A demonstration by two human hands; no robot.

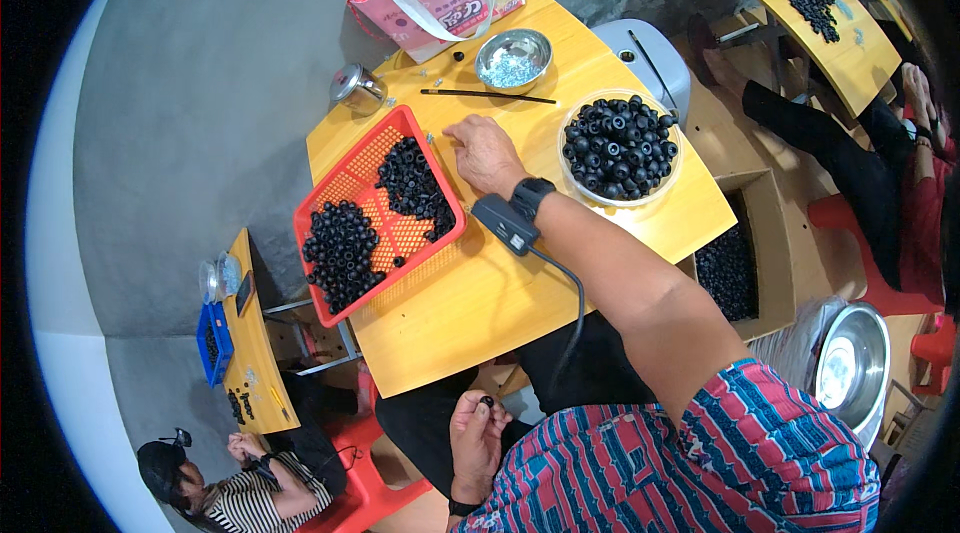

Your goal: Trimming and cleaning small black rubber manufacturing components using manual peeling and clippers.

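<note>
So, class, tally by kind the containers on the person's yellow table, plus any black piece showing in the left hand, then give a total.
Red basket: 1
Clear tub: 1
Metal bowl: 1
Metal canister: 1
Pink bag: 1
Black piece in the left hand: 1
Total: 6

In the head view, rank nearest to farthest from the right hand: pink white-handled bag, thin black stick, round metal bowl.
1. Thin black stick, just beyond the right hand.
2. Round metal bowl, beyond the stick.
3. Pink white-handled bag, beyond the bowl, leftward.
</note>
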